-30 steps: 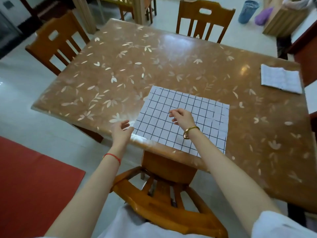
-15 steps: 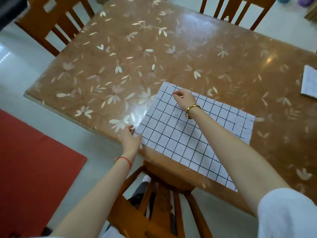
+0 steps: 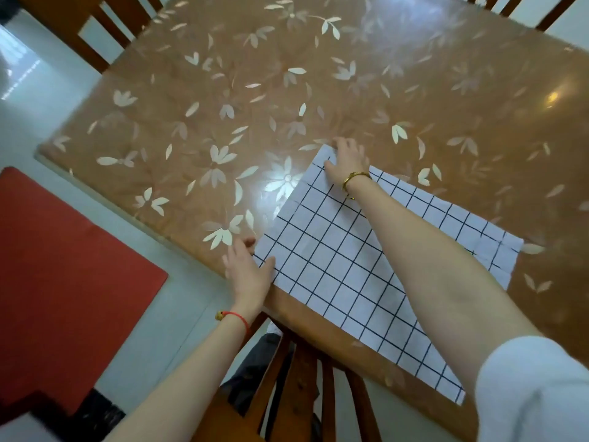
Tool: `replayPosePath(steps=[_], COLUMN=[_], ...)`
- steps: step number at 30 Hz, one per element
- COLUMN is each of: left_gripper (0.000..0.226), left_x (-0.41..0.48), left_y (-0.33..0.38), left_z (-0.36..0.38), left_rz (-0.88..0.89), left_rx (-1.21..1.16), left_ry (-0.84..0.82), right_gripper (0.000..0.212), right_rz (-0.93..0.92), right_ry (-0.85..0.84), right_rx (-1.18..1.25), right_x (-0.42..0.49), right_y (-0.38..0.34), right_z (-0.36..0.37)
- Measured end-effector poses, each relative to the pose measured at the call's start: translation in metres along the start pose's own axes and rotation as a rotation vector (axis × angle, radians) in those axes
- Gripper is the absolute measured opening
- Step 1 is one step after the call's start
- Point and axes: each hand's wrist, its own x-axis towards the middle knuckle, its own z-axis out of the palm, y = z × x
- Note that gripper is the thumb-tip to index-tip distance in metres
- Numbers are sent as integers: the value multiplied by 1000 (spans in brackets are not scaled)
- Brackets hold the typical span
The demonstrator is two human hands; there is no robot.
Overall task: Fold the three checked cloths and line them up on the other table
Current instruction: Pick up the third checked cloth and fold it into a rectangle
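Observation:
A white checked cloth (image 3: 344,269) with thin dark lines lies flat on the brown leaf-patterned table (image 3: 223,100), its near part hanging over the front edge. My right hand (image 3: 345,161) is at the cloth's far left corner with its fingers curled on that corner. At the near left corner, my left hand (image 3: 248,269) has its thumb on top of the cloth and its fingers along the edge. My right forearm crosses over the cloth and hides part of it.
A wooden chair (image 3: 296,378) stands pushed in under the table's front edge, right below me. A red mat (image 3: 63,272) lies on the pale floor at the left. More wooden chairs stand at the far left (image 3: 95,27) and far right.
My right hand slid from the cloth's middle to its far left corner. My left hand closed in on the near left corner. The view moved nearer, and the folded cloth at the right left the frame.

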Motion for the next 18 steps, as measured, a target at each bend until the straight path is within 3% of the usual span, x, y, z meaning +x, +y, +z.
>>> replayPosePath(steps=[5, 10, 13, 18], left_gripper=[32, 23, 18, 12], left_x=[7, 9, 9, 11], left_y=[-2, -3, -3, 14], left_z=[-1, -2, -8, -30], left_rz=[-20, -18, 9, 88], left_rx=[-7, 57, -14, -162], left_ry=[-40, -87, -88, -10], right_gripper=[41, 16, 22, 15], right_rz=[20, -5, -28, -6], right_ry=[-12, -9, 96, 322], right_rx=[-35, -33, -33, 21], right_x=[11, 3, -8, -32], right_y=[-3, -5, -3, 9], right_z=[-1, -5, -18, -53])
